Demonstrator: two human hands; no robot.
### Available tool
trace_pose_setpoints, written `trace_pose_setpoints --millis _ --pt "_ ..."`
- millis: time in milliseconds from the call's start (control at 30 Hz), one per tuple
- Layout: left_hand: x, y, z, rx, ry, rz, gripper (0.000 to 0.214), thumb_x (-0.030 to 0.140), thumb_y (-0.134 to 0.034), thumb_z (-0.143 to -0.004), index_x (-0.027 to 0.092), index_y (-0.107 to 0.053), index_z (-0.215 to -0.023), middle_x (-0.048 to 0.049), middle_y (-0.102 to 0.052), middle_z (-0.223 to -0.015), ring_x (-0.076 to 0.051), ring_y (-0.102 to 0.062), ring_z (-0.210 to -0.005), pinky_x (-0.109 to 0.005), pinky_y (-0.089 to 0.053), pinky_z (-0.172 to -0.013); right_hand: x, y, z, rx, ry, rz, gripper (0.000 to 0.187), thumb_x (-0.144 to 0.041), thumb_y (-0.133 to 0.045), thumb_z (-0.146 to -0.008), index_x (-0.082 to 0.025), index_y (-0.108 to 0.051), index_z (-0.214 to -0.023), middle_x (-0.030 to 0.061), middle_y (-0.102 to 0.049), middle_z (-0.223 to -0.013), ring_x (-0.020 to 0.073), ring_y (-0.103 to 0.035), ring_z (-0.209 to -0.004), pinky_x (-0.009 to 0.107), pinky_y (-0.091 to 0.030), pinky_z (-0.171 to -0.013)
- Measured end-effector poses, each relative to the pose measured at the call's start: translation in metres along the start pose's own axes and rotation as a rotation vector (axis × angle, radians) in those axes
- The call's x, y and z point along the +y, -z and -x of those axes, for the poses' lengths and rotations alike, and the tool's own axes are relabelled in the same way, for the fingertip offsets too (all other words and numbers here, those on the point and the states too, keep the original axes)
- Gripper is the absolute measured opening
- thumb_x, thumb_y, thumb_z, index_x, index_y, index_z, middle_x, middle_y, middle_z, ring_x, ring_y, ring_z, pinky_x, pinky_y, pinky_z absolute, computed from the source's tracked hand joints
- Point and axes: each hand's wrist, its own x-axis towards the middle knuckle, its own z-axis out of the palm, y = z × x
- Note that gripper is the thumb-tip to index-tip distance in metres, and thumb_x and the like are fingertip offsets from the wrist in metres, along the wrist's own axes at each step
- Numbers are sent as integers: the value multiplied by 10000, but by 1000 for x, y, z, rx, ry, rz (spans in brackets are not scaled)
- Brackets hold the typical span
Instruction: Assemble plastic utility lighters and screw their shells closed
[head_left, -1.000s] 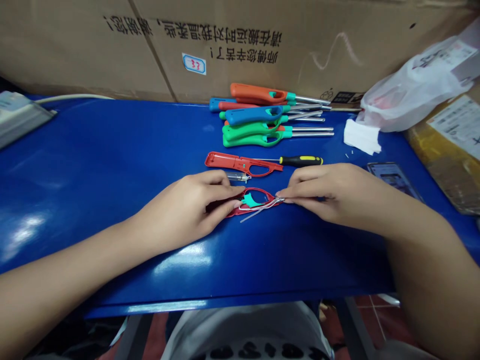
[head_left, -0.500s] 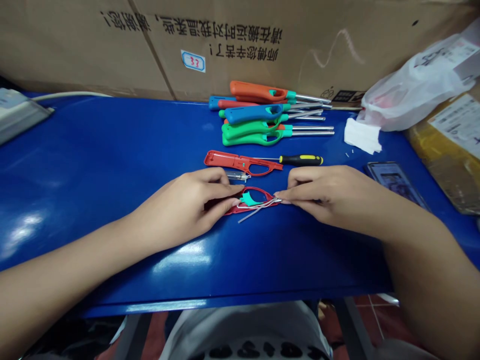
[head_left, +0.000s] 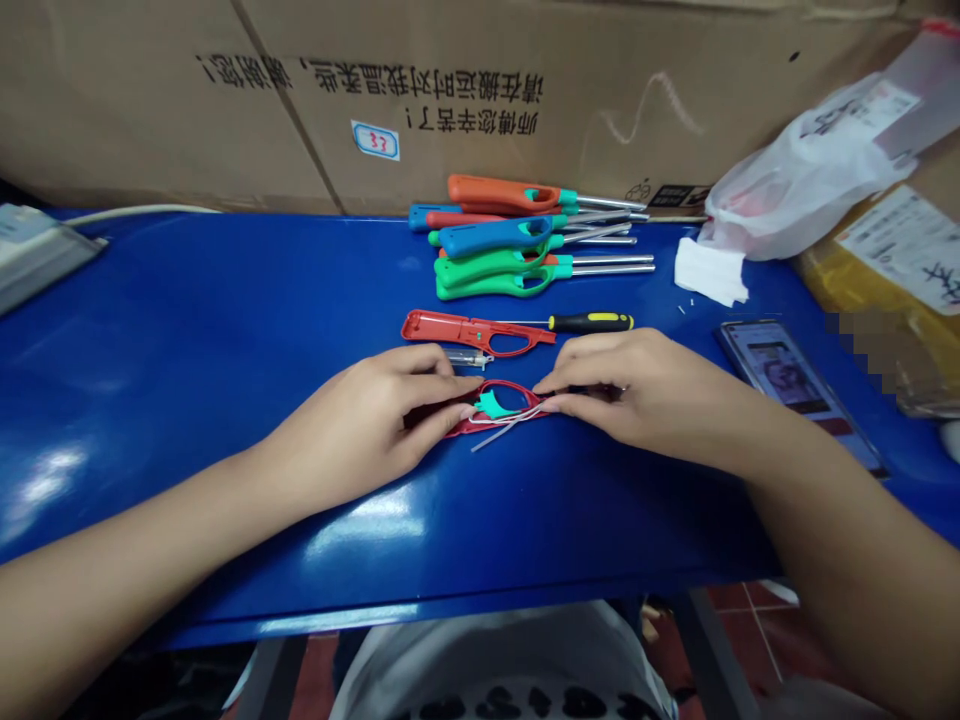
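A red lighter shell half (head_left: 466, 429) lies low over the table, with a green trigger (head_left: 493, 405) and thin pale wires and a tube (head_left: 496, 436) across it. My left hand (head_left: 390, 405) is closed on the shell's left part, thumb tip beside the trigger. At the narrow right end, my right hand (head_left: 615, 390) pinches the shell and the wires near it. Just behind lie the other red shell half (head_left: 442, 328) and a clear lighter fuel tank (head_left: 469, 358), partly hidden by my left hand. My fingers cover both ends of the held shell.
Several assembled lighters (head_left: 495, 238) are piled at the back against a cardboard box (head_left: 225, 130). A yellow-black screwdriver (head_left: 591, 322) lies behind my right hand. To the right are a phone (head_left: 795, 385), white paper (head_left: 711, 270), a plastic bag (head_left: 795, 180) and a taped parcel (head_left: 862, 270).
The view has shifted slightly, moving most things a little left. My right thumb and fingers have spread a bit around the shell's end. The left hand keeps its grip.
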Motion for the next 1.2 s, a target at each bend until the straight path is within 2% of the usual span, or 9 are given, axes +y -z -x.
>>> trace_pose_setpoints --millis 167,267,400,500,600,700,800,933,1200 --pt "1 -2 0 5 10 0 337 290 -554 -1020 210 -731 -1296 -71 -688 -1057 -196 -681 -937 -294 -539 -774 -4 -5 -5 13 -176 -74 141 -262 -674 -921 -220 -742 -805 2 -739 -865 150 -622 -779 274 -412 -654" --pt "1 -1 0 7 10 -4 333 288 -556 -1019 208 -734 -1289 -74 -690 -1057 -200 -681 -944 -298 -541 -778 -5 -6 -5 11 -200 -42 155 -276 -664 -928 -218 -713 -792 -8 -719 -828 145 -591 -745 274 -384 -641" --pt "1 0 0 44 -11 -20 312 279 -584 -1007 195 -747 -1259 -81 -699 -1065 -209 -686 -972 -303 -553 -806 -6 -4 -1 30 -83 51 83 -278 -642 -956 -217 -698 -956 12 -712 -953 152 -598 -800 282 -394 -682" --pt "1 -2 0 80 -50 -24 293 253 -594 -998 179 -754 -1232 -82 -702 -1050 -206 -688 -968 -308 -563 -836 -7 -4 1 -7 19 76 124 -255 -658 -950 -234 -669 -1071 10 -696 -1079 157 -624 -897 278 -404 -696" --pt "3 -3 0 156 -112 -49 277 225 -609 -983 163 -751 -1212 -88 -698 -1064 -209 -678 -992 -316 -557 -867 -8 -7 0 -49 74 95 80 -238 -609 -987 -229 -656 -1051 2 -689 -1088 158 -639 -959 281 -423 -738" --pt "6 -3 0 213 -170 -67 199 204 -644 -962 153 -757 -1118 -82 -699 -1058 -202 -660 -995 -314 -539 -892 -6 -12 -3 -45 101 105 131 -242 -530 -1033 -212 -653 -999 13 -686 -1035 163 -647 -951 288 -439 -764" --pt "7 -4 1 187 -195 -36 123 194 -653 -965 157 -751 -1030 -63 -697 -1017 -181 -655 -967 -296 -532 -883 -2 -15 -4 -36 140 110 166 -246 -511 -1045 -203 -659 -985 23 -687 -1032 168 -652 -948 293 -450 -797" --pt "4 -8 1 144 -186 32 129 193 -635 -988 169 -744 -1053 -46 -697 -1002 -159 -667 -929 -271 -541 -845 0 -16 -4 -6 152 139 170 -246 -506 -1048 -194 -657 -989 31 -687 -1028 169 -654 -927 293 -451 -788" --pt "3 -13 -3 182 -197 48 80 185 -659 -984 145 -722 -1012 -29 -695 -934 -131 -670 -854 -226 -519 -763 -1 -19 -6 33 219 250 175 -284 -521 -1046 -171 -645 -994 36 -687 -964 170 -659 -851 289 -436 -685"
